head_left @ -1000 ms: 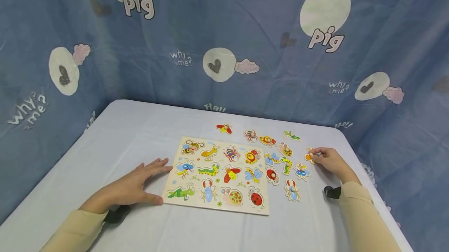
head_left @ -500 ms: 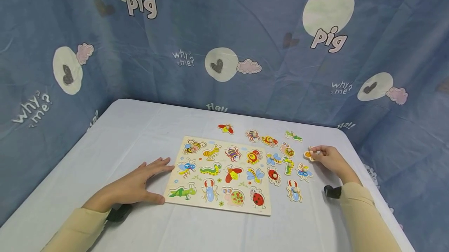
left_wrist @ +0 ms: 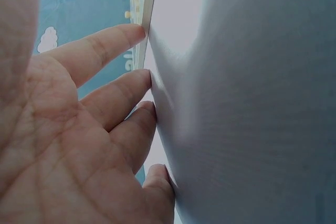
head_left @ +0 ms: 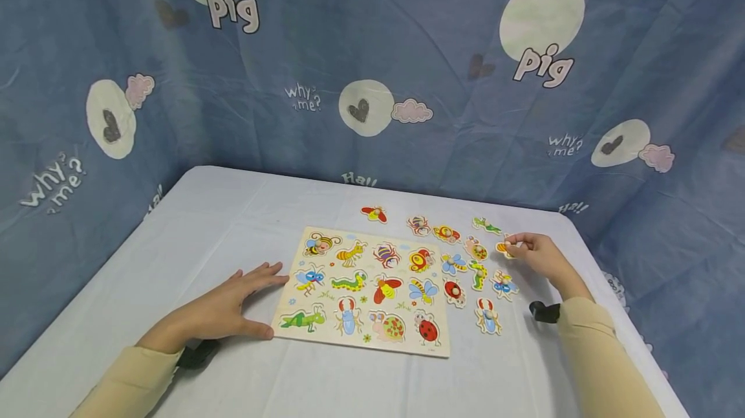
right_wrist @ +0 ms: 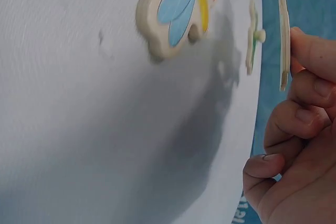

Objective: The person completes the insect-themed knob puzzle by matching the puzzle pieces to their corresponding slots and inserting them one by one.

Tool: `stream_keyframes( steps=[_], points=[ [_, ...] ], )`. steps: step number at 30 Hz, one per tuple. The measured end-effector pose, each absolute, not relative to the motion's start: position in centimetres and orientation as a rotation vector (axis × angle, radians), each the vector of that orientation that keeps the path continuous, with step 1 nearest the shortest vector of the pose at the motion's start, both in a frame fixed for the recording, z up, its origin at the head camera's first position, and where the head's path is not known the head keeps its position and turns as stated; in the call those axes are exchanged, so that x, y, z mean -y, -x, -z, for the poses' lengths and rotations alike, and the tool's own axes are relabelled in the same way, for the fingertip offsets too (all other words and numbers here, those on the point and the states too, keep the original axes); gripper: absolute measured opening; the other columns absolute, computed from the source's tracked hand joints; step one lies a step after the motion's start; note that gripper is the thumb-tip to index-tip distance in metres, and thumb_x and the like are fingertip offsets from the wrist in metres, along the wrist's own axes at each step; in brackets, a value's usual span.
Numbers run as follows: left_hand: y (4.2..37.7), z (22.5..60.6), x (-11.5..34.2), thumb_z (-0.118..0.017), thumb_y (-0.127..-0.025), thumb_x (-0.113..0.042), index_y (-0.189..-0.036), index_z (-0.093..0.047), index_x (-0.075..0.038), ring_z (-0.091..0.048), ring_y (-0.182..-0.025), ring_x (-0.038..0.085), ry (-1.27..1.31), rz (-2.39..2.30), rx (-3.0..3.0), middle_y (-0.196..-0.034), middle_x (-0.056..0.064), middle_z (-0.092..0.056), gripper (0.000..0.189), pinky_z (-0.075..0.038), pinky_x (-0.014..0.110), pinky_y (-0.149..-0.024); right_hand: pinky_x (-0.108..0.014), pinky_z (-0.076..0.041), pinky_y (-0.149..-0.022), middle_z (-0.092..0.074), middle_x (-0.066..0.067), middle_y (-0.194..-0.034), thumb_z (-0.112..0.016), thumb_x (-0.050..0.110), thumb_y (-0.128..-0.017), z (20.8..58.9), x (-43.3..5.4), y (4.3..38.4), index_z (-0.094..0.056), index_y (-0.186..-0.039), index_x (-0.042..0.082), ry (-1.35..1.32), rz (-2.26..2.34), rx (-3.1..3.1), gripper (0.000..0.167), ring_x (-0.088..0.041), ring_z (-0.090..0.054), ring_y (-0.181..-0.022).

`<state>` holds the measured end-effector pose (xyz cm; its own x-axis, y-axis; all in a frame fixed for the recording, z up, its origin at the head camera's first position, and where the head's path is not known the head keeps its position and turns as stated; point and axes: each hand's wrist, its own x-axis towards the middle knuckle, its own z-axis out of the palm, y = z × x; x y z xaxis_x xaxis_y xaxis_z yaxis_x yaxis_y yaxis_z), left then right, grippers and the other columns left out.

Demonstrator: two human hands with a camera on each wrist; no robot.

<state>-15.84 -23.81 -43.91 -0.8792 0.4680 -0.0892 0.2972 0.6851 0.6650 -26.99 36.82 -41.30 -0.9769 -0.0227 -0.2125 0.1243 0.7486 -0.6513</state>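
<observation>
My right hand point(head_left: 538, 256) pinches a small orange-striped wooden puzzle piece point(head_left: 502, 249). In the right wrist view this piece point(right_wrist: 284, 40) shows edge-on, raised off the table, its far face hidden. My left hand point(head_left: 224, 308) lies at the left side of the insect puzzle board point(head_left: 326, 300), fingers spread, with the thumb at the near left corner. Fingertips point(left_wrist: 137, 32) touch the board's edge in the left wrist view. Nearest the right hand are a blue mosquito piece point(head_left: 504, 285), a green grasshopper piece point(head_left: 486, 225) and a snail piece point(head_left: 476, 248).
Right of the board lie a stag beetle piece point(head_left: 487, 316), a ladybird piece point(head_left: 454, 292), a caterpillar piece point(head_left: 478, 274) and a dragonfly piece point(head_left: 453, 264). Behind it are a spider piece point(head_left: 418, 225), a butterfly piece point(head_left: 447, 233) and a red-winged piece point(head_left: 374, 213). A blue curtain point(head_left: 372, 36) hangs beyond the table.
The right hand has raised the orange-striped piece and moved it slightly left and away from me. The left hand and the board stay in place.
</observation>
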Motion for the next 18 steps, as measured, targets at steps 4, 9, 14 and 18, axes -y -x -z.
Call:
stream_keyframes(
  steps=[4, 9, 14, 18],
  points=[
    [15.8, 43.9, 23.8, -0.096, -0.074, -0.049, -0.155, -0.057, -0.017, -0.023, -0.163, 0.051, -0.618, -0.980, -2.645, -0.174, 0.019, -0.035, 0.096, -0.008, 0.081, -0.127, -0.035, -0.040, -0.083, -0.072, -0.002, -0.100, -0.063, 0.029, -0.108, 41.0, -36.2, 27.0, -0.064, -0.134, -0.004, -0.078, 1.058, -2.737, 0.041, -0.023, -0.054, -0.097],
    [15.8, 43.9, 23.9, -0.095, -0.074, -0.049, -0.155, -0.057, -0.017, -0.023, -0.163, 0.052, -0.628, -0.986, -2.648, -0.174, 0.019, -0.036, 0.096, -0.008, 0.081, -0.126, -0.036, -0.042, -0.087, -0.074, -0.006, -0.104, -0.064, 0.030, -0.108, 40.7, -35.4, 27.3, -0.064, -0.134, -0.004, -0.062, 1.079, -2.750, 0.042, -0.025, -0.057, -0.101],
    [15.8, 43.8, 23.9, -0.095, -0.074, -0.050, -0.155, -0.057, -0.017, -0.023, -0.163, 0.052, -0.624, -0.979, -2.649, -0.174, 0.019, -0.035, 0.096, -0.008, 0.081, -0.126, -0.034, -0.044, -0.086, -0.075, -0.005, -0.102, -0.063, 0.029, -0.108, 40.4, -34.7, 27.5, -0.064, -0.134, -0.004, -0.021, 1.093, -2.770, 0.042, -0.024, -0.058, -0.100],
    [15.8, 43.8, 23.9, -0.095, -0.074, -0.050, -0.156, -0.056, -0.017, -0.022, -0.163, 0.052, -0.621, -0.982, -2.643, -0.175, 0.019, -0.034, 0.096, -0.007, 0.081, -0.126, -0.033, -0.044, -0.087, -0.077, -0.007, -0.102, -0.062, 0.028, -0.109, 40.0, -34.0, 27.6, -0.064, -0.135, -0.004, 0.020, 1.094, -2.785, 0.042, -0.023, -0.059, -0.101]
  ],
)
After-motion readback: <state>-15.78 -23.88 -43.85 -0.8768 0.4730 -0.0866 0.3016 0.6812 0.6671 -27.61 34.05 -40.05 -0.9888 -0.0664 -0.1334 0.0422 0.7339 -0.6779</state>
